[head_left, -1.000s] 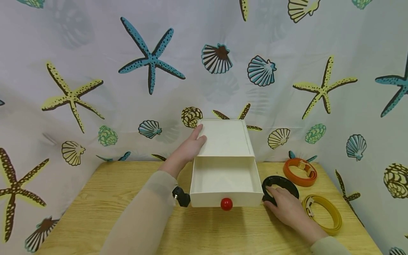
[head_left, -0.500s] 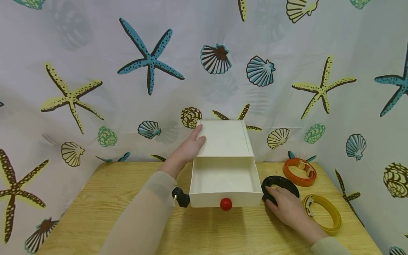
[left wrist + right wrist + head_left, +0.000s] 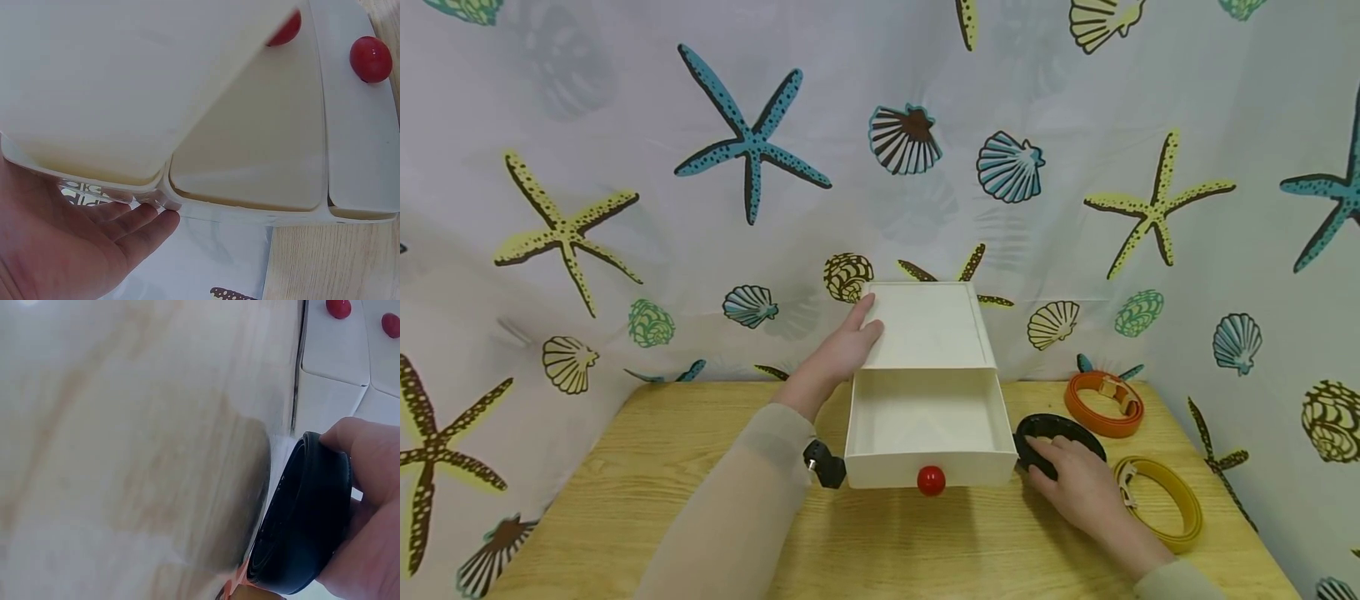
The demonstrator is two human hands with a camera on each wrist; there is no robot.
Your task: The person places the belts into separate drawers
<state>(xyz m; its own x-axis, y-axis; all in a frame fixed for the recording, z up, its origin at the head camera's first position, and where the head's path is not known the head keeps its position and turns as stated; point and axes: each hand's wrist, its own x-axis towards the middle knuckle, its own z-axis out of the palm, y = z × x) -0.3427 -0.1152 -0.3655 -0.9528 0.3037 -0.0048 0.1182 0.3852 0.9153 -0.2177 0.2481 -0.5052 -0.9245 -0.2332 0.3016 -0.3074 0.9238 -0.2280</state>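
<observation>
The black coil (image 3: pixel 315 515) is tilting up; your right hand (image 3: pixel 1081 485) is pinching it, best kept snug against unwinding; your left hand (image 3: pixel 841 348), fingers extended, is steadying the white box (image 3: pixel 928 354).

Screened-off indoor corner, type of room unclear: wood-grain table (image 3: pixel 655 450) bordered on three sides by white starfish-and-seashell-print fabric (image 3: pixel 880 217)
</observation>
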